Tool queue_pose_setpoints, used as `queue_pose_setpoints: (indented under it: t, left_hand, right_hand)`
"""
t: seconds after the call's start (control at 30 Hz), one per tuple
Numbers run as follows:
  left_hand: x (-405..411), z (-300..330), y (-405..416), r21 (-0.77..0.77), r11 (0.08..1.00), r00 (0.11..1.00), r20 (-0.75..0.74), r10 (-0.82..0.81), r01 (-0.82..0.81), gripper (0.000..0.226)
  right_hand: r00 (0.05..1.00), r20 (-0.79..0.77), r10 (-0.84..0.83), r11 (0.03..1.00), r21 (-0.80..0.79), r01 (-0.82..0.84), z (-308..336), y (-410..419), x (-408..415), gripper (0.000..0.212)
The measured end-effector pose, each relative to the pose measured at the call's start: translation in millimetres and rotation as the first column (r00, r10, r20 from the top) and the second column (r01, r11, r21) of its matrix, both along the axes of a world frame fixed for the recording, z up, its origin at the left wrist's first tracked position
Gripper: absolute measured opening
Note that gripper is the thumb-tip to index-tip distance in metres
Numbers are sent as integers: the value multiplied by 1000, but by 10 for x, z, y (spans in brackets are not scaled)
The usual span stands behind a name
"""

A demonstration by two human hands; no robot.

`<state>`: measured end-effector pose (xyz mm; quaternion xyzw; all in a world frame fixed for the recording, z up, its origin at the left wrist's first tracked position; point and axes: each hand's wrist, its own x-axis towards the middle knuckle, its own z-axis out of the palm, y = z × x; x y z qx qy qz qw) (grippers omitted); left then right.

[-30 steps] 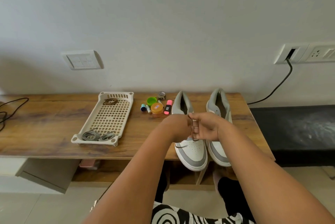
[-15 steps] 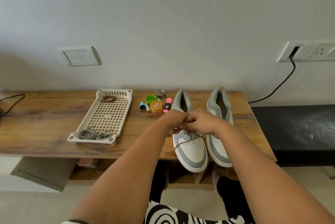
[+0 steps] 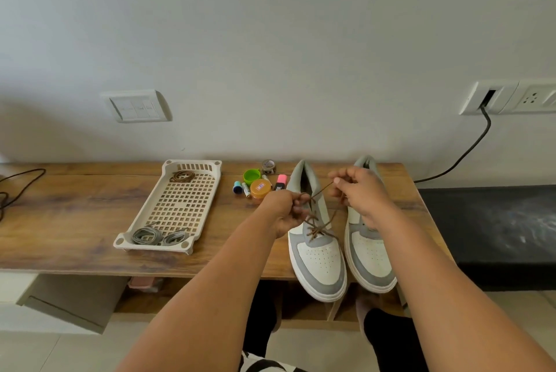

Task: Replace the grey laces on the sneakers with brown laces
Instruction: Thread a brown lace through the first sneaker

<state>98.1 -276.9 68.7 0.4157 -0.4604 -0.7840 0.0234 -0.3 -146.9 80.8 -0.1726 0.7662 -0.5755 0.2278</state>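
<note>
Head view. Left white-and-grey leather sneaker (image 3: 317, 254) stands on the wooden table (image 3: 75, 221), toe toward the person, part-laced with a thin brown cord lace (image 3: 316, 225). Left hand (image 3: 285, 212), its grip pinching one lace end just beside the eyelets; right hand (image 3: 358, 191), its grip pinching the other end, drawn up and right. Lace runs diagonally between the grips; the left is nearer the eyelets. Spare brown lace (image 3: 182, 176) and grey laces (image 3: 159, 236) lie in the cream plastic lattice tray (image 3: 180, 206).

brown lace (image 3: 319, 221) crossed on left grey-white sneaker (image 3: 317, 248); grey laces (image 3: 158, 236) coiled in tray's near end.
</note>
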Motion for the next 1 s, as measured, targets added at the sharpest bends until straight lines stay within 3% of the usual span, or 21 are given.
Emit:
queue_pose_setpoints:
  t: [0.03, 0.07, 0.1, 0.13, 0.17, 0.23, 0.3, 0.4, 0.53, 0.67, 0.87, 0.93, 1.0]
  left_hand:
    - [0, 17, 5, -247, 964, 995, 38, -92, 99, 20]
    - [13, 23, 9, -536, 812, 972, 113, -204, 232, 16]
    - [20, 22, 11, -764, 555, 938, 197, -287, 330, 16]
    - [26, 4, 13, -884, 302, 911, 257, -321, 356, 18]
    - [31, -10, 18, -933, 137, 902, 272, -334, 332, 19]
    - [26, -51, 15, -971, 12, 912, 220, -346, 238, 14]
    - [-8, -101, 3, -981, -33, 917, 191, -351, 192, 9]
    - [-49, -137, -10, -986, -68, 926, 167, -339, 153, 6]
    - [-14, -98, -38, -978, -166, 930, 176, -324, 127, 5]
    - [5, -38, -49, -955, -282, 924, 184, -335, 88, 8]
    - [3, -43, -37, -932, -350, 897, 235, -375, 97, 16]
    - [15, 24, -26, -927, -322, 870, 313, -380, 193, 14]
    - [32, 63, -15, -935, -169, 844, 355, -402, 312, 12]
  right_hand:
    - [997, -69, 24, 999, 37, -22, 65, 17, 10, 21]
    - [983, -165, 84, 991, 116, -65, 136, 38, 23, 22]
    - [946, -268, 183, 968, 215, -127, 213, 55, 25, 22]
    - [897, -331, 295, 932, 306, -194, 299, 72, 45, 21]
    - [856, -345, 384, 895, 367, -254, 376, 83, 60, 19]
    - [807, -318, 498, 839, 412, -355, 489, 96, 98, 17]
    - [795, -324, 513, 839, 386, -384, 528, 70, 124, 18]
    - [876, -356, 327, 938, 239, -253, 377, -37, 74, 20]
    - [983, -165, 86, 995, 60, -77, 69, -138, 7, 24]
    - [999, -40, 10, 999, 38, -9, -74, -196, -9, 22]
    - [994, -100, 52, 990, 132, -38, -137, -188, 23, 20]
    - [993, -105, 58, 985, 169, -39, -153, -167, 8, 15]
    - [982, -170, 80, 961, 275, -31, -180, -129, -19, 13]
